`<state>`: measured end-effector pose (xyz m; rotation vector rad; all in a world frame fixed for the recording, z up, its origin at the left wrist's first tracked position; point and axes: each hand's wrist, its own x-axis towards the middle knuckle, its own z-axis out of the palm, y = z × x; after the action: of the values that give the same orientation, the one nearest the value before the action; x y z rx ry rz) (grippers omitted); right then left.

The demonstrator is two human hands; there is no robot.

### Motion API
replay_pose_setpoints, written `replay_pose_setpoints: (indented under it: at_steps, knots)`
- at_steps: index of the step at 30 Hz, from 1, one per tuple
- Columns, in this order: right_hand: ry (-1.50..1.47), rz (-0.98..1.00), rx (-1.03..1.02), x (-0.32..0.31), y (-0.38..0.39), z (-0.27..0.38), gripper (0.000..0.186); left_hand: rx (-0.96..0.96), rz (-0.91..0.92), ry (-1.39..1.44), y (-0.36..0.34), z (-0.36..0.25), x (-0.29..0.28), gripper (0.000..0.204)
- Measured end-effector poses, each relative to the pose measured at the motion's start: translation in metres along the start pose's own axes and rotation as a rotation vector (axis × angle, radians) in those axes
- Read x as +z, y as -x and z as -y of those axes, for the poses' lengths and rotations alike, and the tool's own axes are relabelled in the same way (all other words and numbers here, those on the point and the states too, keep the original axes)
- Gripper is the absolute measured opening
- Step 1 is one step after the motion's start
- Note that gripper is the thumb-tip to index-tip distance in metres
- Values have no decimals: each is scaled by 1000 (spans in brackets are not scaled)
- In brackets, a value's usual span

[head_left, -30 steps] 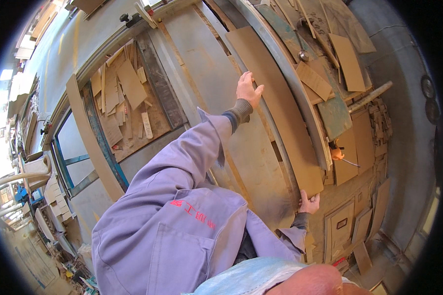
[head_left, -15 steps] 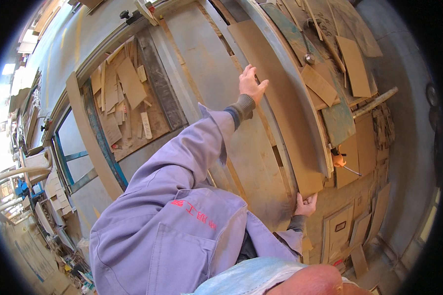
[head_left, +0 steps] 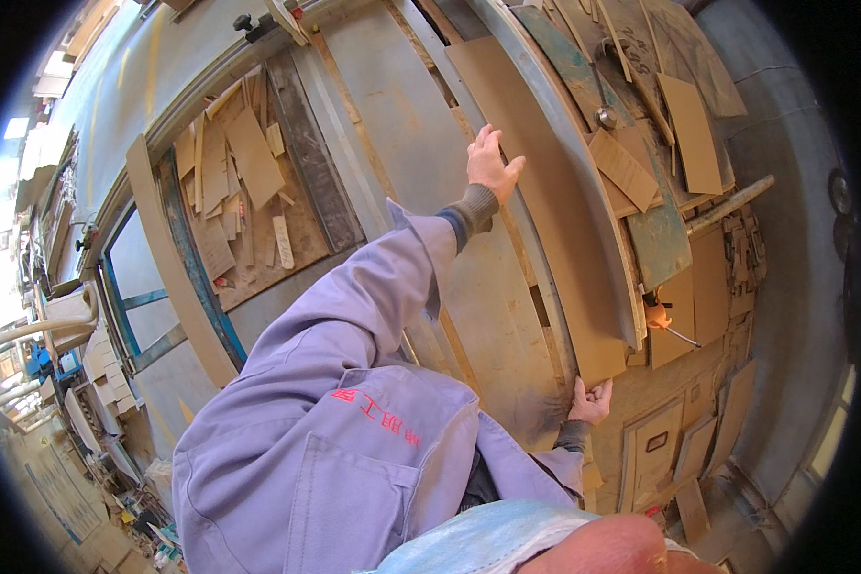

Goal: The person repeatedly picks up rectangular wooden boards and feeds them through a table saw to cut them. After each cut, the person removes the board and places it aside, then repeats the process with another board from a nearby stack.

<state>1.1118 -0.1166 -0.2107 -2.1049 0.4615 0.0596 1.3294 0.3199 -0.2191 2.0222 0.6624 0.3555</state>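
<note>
A long, flat brown board (head_left: 536,172) lies on the grey metal machine table (head_left: 392,105), its right edge along a long straight metal rail (head_left: 584,172). My left hand (head_left: 493,170) is stretched forward at the board's left edge, fingers apart and thumb toward the board. It grips nothing. At the board's near end is my right hand (head_left: 591,402), with thumb and curled fingers closed at the end edge. Its palm side is partly hidden.
Wooden offcuts (head_left: 249,163) lie on a lower panel to the left, beside a narrow upright board (head_left: 177,258). Beyond the rail are more scraps, a green-blue panel (head_left: 658,244) and an orange-handled tool (head_left: 656,314). Framed panels (head_left: 655,445) stand at the lower right.
Both hands keep nearly the same places on the board. The right hand's fingers look slightly more curled, and the view has shifted a little.
</note>
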Motion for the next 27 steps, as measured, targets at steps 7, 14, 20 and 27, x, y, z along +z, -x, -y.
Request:
replay_pose_setpoints:
  at_steps: [7,14,20,27]
  knots:
    - [-53,9,17,4,-2,1,75,-40,-1,128,10,0,6,64]
    - [39,8,-32,4,-2,9,73,-45,-7,109,4,-1,9,63]
    - [43,1,-55,7,-4,2,72,-20,-38,64,0,-2,8,62]
    - [30,15,-64,9,-5,8,70,-27,-54,-1,-3,-6,5,60]
